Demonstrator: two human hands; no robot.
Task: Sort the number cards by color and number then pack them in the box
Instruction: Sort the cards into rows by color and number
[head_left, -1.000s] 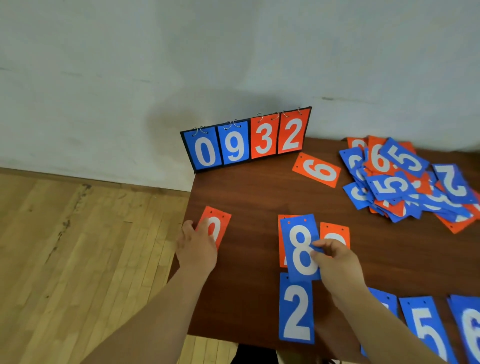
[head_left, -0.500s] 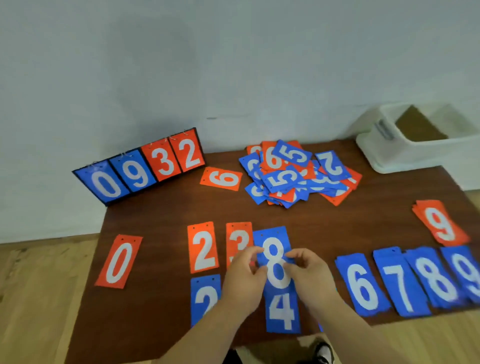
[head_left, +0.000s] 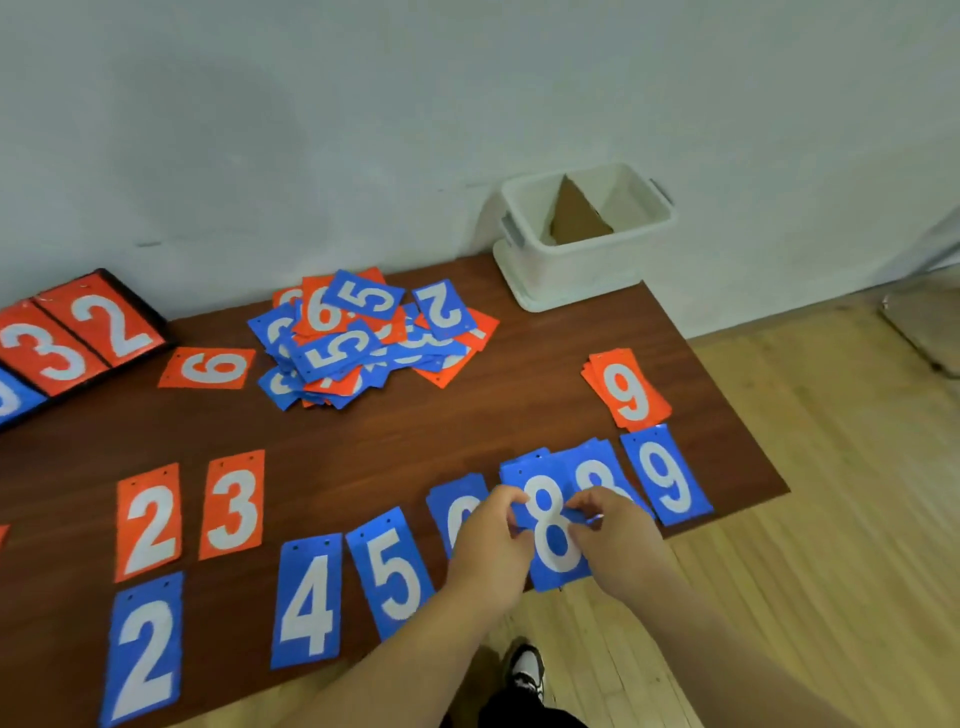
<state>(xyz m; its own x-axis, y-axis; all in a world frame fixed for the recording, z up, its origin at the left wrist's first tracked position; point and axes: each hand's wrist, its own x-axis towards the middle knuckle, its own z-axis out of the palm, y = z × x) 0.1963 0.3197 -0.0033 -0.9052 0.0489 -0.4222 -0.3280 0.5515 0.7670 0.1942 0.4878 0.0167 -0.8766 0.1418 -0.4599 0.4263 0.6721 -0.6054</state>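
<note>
A blue 8 card (head_left: 551, 530) is held by both hands above the table's front edge: my left hand (head_left: 491, 545) pinches its left side, my right hand (head_left: 615, 540) its right side. Behind it lies another blue 8 card (head_left: 597, 473), partly hidden. Along the front lie blue 2 (head_left: 143, 654), blue 4 (head_left: 309, 603), blue 5 (head_left: 392, 577), a blue card (head_left: 457, 506) half hidden by my left hand, and blue 9 (head_left: 667, 475). Orange 2 (head_left: 149, 522), orange 3 (head_left: 232, 504) and orange 9 (head_left: 628, 387) lie further back. A mixed pile (head_left: 363, 338) sits mid-table.
A white plastic box (head_left: 587, 260) with a cardboard divider stands at the table's back right corner. A flip scoreboard (head_left: 78, 338) stands at the back left, an orange 6 card (head_left: 210, 368) beside it. The table's right edge (head_left: 727, 395) drops to a wooden floor.
The view has swung right along the table. The blue 8 card has travelled right, from my right hand alone to both hands, and now sits over the 8 place near the blue 9.
</note>
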